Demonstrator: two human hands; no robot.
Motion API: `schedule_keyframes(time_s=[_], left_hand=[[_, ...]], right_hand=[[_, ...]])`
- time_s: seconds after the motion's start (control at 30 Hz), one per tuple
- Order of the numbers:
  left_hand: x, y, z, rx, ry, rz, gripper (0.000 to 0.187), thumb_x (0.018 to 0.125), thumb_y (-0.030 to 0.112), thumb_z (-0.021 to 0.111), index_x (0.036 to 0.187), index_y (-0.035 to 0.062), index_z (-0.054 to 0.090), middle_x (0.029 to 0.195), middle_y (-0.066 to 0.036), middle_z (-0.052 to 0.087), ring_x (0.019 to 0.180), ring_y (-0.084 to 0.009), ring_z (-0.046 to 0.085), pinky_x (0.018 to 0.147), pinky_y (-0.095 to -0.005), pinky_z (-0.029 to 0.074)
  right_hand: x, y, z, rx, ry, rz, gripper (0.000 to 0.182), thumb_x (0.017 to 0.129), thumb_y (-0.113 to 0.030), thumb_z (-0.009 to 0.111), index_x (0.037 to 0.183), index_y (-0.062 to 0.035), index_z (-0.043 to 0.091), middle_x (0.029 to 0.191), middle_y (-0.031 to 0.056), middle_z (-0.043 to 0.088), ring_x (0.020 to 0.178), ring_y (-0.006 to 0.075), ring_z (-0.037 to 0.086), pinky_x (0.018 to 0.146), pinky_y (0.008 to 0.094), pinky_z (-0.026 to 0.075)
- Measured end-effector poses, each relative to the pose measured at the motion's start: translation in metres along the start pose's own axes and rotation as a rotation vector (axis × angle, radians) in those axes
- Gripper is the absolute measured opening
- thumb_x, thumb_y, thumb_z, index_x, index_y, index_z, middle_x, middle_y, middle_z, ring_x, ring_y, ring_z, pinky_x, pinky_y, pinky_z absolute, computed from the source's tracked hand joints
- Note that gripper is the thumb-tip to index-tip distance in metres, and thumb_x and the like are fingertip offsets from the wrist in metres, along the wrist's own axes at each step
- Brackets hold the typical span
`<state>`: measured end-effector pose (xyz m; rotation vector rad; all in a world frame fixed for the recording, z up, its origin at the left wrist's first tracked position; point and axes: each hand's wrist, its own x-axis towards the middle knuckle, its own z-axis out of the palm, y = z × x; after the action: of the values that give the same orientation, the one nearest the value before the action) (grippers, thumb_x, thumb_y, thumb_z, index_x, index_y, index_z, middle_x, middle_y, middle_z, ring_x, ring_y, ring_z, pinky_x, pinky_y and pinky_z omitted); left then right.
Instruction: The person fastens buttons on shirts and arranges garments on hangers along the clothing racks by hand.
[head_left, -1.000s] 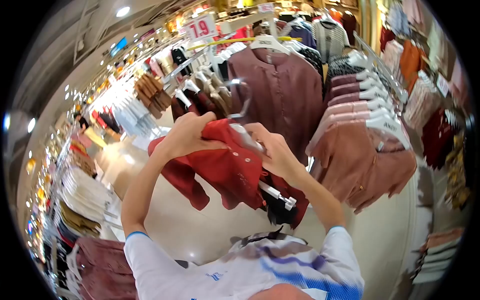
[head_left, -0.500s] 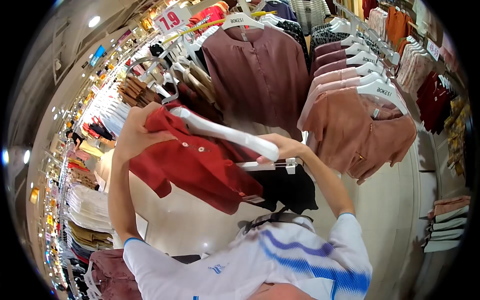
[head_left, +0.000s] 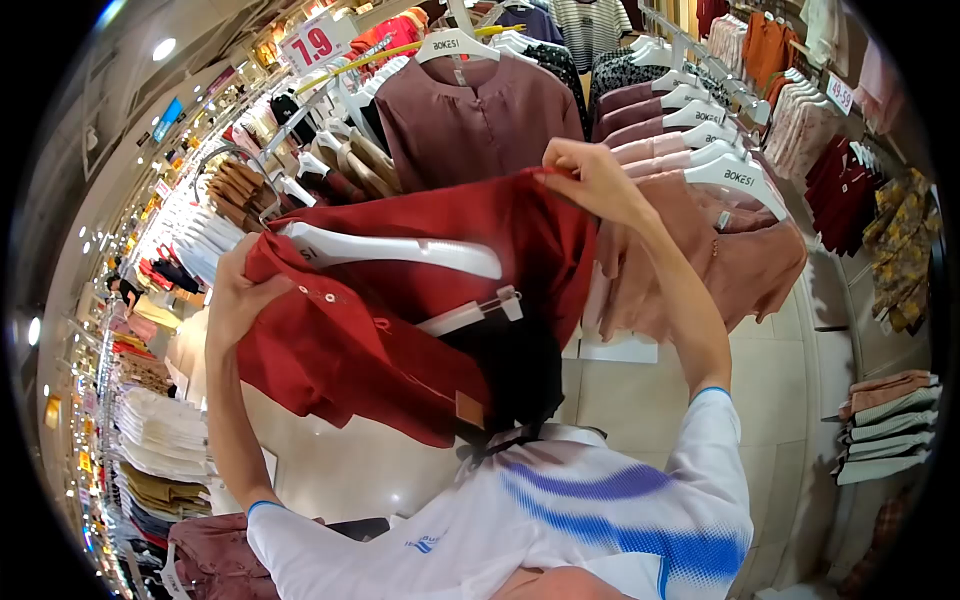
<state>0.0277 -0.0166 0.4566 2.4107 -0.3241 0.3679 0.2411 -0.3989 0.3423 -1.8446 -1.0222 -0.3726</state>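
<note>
A red shirt [head_left: 340, 375] with pale buttons is stretched between my hands. Closed around its left shoulder and collar, by the hanger's hook, is my left hand [head_left: 245, 295]. My right hand [head_left: 597, 182] pinches the far edge of the cloth, higher up and to the right. The white hanger [head_left: 410, 252] shows between the shirt's front and back, its right end bare. Below it, a white clip bar [head_left: 472, 312] carries a black garment [head_left: 520, 365], partly covered by the red cloth. A tan tag [head_left: 469, 410] hangs at the shirt's lower edge.
Ahead, a mauve blouse [head_left: 475, 125] faces me on a rack. Pinkish-brown tops [head_left: 715, 255] hang at the right, close to my right forearm. Folded clothes [head_left: 885, 430] lie on a shelf far right. A price sign [head_left: 318, 40] stands upper left.
My right hand has left the hanger's end and moved up, drawing the red shirt's back out to the right. The shirt is spread wider, and the hanger's right end is uncovered.
</note>
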Motion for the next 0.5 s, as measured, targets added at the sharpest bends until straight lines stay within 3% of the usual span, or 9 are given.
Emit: schedule_keyframes(time_s=[0.03, 0.07, 0.1, 0.17, 0.2, 0.33, 0.5], left_hand=[[-0.001, -0.003, 0.004, -0.093, 0.043, -0.022, 0.025, 0.076, 0.003, 0.073, 0.099, -0.0005, 0.062, 0.087, -0.002, 0.067, 0.081, -0.0087, 0.058, 0.076, -0.0261, 0.048], [-0.001, -0.005, 0.008, -0.185, 0.086, -0.044, 0.026, 0.078, 0.003, 0.071, 0.102, -0.0007, 0.062, 0.091, -0.001, 0.067, 0.084, -0.009, 0.059, 0.079, -0.026, 0.048], [0.0, -0.004, 0.011, -0.19, 0.091, -0.037, 0.026, 0.078, 0.003, 0.071, 0.102, -0.0007, 0.062, 0.091, -0.001, 0.067, 0.084, -0.009, 0.059, 0.079, -0.026, 0.048], [-0.001, -0.002, 0.018, -0.248, 0.135, -0.08, 0.03, 0.08, 0.001, 0.069, 0.109, -0.0015, 0.062, 0.097, -0.002, 0.067, 0.089, -0.0098, 0.06, 0.083, -0.0263, 0.048], [0.0, -0.006, 0.019, -0.26, 0.116, -0.088, 0.031, 0.081, -0.001, 0.067, 0.111, -0.0011, 0.062, 0.098, -0.001, 0.066, 0.09, -0.0095, 0.06, 0.084, -0.0264, 0.048], [0.005, -0.028, 0.03, -0.189, 0.124, -0.027, 0.029, 0.08, -0.001, 0.067, 0.108, -0.0002, 0.062, 0.095, -0.001, 0.066, 0.087, -0.0078, 0.059, 0.08, -0.0251, 0.048], [0.012, -0.025, 0.056, -0.22, 0.213, -0.038, 0.025, 0.081, 0.002, 0.069, 0.105, -0.0007, 0.063, 0.091, -0.004, 0.069, 0.081, -0.0083, 0.061, 0.073, -0.0262, 0.051]], right_hand=[[0.006, -0.013, -0.008, -0.098, 0.027, 0.013, 0.017, 0.087, -0.009, 0.07, 0.084, 0.0005, 0.056, 0.059, 0.0075, 0.05, 0.056, 0.0082, 0.039, 0.052, 0.0259, 0.036], [0.012, -0.018, -0.012, -0.136, 0.055, -0.048, 0.017, 0.089, -0.013, 0.067, 0.086, 0.0015, 0.058, 0.062, 0.0155, 0.055, 0.053, 0.0195, 0.05, 0.054, 0.0321, 0.041], [0.018, -0.02, -0.012, -0.144, 0.055, -0.052, 0.017, 0.089, -0.013, 0.067, 0.086, 0.0015, 0.058, 0.062, 0.0155, 0.055, 0.053, 0.0195, 0.05, 0.054, 0.0321, 0.041], [0.029, -0.022, -0.005, -0.396, 0.113, -0.146, 0.019, 0.09, -0.017, 0.064, 0.088, 0.0021, 0.06, 0.07, 0.0195, 0.061, 0.063, 0.0356, 0.059, 0.06, 0.0399, 0.045], [0.035, -0.028, -0.004, -0.379, 0.052, -0.12, 0.022, 0.09, -0.019, 0.06, 0.087, 0.0024, 0.062, 0.076, 0.0221, 0.062, 0.075, 0.0426, 0.06, 0.066, 0.0442, 0.047], [0.059, -0.043, -0.007, -0.349, -0.01, -0.083, 0.024, 0.09, -0.026, 0.058, 0.092, -0.0072, 0.073, 0.089, 0.0196, 0.069, 0.084, 0.0401, 0.065, 0.075, 0.0504, 0.052], [0.078, -0.06, 0.004, -0.468, 0.011, -0.019, 0.027, 0.089, -0.03, 0.057, 0.093, -0.008, 0.073, 0.093, 0.0192, 0.07, 0.089, 0.0406, 0.066, 0.078, 0.0529, 0.053]])
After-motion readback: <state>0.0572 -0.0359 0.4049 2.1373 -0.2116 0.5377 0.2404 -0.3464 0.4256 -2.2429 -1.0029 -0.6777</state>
